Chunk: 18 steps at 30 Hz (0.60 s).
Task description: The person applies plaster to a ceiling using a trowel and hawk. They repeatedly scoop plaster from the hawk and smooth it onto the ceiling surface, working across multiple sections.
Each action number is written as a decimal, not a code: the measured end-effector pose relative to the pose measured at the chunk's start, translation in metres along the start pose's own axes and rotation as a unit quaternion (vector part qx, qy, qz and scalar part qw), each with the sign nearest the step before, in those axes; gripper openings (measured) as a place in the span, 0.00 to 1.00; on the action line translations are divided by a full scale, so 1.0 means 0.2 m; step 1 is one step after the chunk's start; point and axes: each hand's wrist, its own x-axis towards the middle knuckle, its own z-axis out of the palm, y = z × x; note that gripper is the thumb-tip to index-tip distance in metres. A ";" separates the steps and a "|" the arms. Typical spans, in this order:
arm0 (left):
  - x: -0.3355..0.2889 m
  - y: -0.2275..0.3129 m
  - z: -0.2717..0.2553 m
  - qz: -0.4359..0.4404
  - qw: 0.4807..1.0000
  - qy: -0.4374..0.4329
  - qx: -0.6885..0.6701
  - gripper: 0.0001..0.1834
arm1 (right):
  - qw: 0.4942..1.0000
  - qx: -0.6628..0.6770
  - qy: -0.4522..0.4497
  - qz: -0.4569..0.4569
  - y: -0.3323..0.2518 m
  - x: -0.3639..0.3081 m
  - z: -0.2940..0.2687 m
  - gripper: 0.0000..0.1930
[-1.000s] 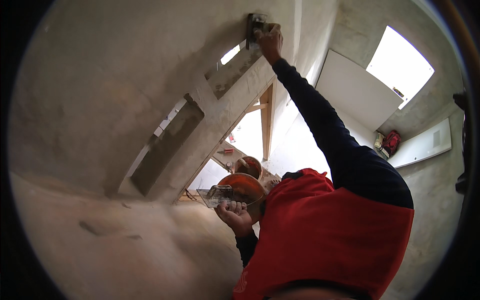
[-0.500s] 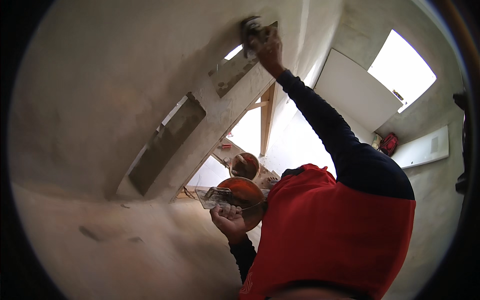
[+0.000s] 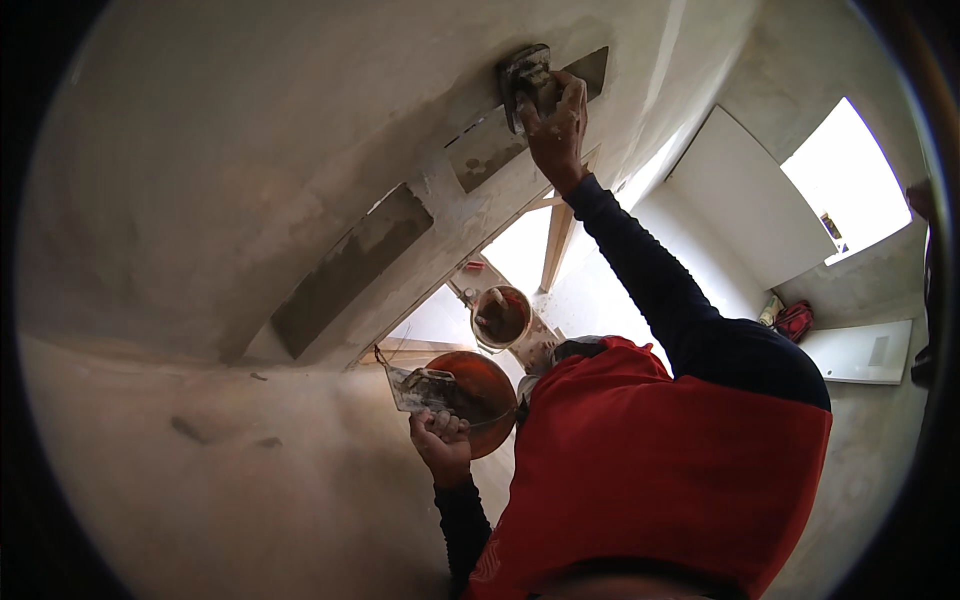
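Observation:
My right hand (image 3: 560,130) is raised on an outstretched arm and grips a dark, mortar-smeared hand float (image 3: 528,82). The float lies on the plastered wall (image 3: 250,180), beside the upper recess (image 3: 485,150) with its patchy damp surface. Lower down, my left hand (image 3: 440,440) is closed around the handle of a flat metal trowel (image 3: 405,388). That trowel is over the near edge of an orange bucket (image 3: 490,435). A thin wire handle runs from the bucket's rim toward my left fingers; whether they hold it too, I cannot tell.
A longer recess (image 3: 350,270) with fresh grey mortar slants along the wall. Another bucket (image 3: 503,318) with something inside stands beyond the orange one. Wooden framing (image 3: 558,245) edges a bright opening. At right are a white panel (image 3: 740,200), a bright window (image 3: 850,180) and a red bag (image 3: 795,320).
The view has shifted. My right hand and the float have slid down slightly along the wall, toward the right, and their blur is gone. My left hand still holds the trowel by the bucket.

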 end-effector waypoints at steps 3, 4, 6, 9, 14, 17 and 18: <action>0.00 0.03 0.01 -0.007 1.000 0.010 0.028 0.14 | 0.988 -0.044 0.002 -0.151 -0.13 -0.09 0.03 0.32; 0.00 0.04 0.00 -0.017 0.999 0.007 0.032 0.14 | 0.983 -0.029 -0.047 -0.174 -0.18 -0.16 0.05 0.34; 0.01 0.05 -0.01 -0.027 0.999 0.001 0.042 0.13 | 0.979 0.044 -0.137 -0.143 -0.19 -0.23 0.07 0.34; 0.03 0.03 -0.02 -0.022 0.999 0.006 0.046 0.13 | 0.996 0.012 -0.021 -0.082 -0.08 -0.16 0.09 0.33; 0.04 0.02 -0.03 -0.008 0.998 0.037 0.049 0.13 | 0.999 0.005 -0.014 -0.048 -0.02 -0.11 0.10 0.32; 0.03 0.01 -0.03 0.011 0.995 0.072 0.064 0.13 | 0.990 0.014 -0.098 -0.102 -0.09 -0.23 0.12 0.34; 0.03 0.00 -0.03 0.014 0.996 0.060 0.071 0.13 | 0.986 0.037 -0.124 -0.102 -0.08 -0.25 0.13 0.35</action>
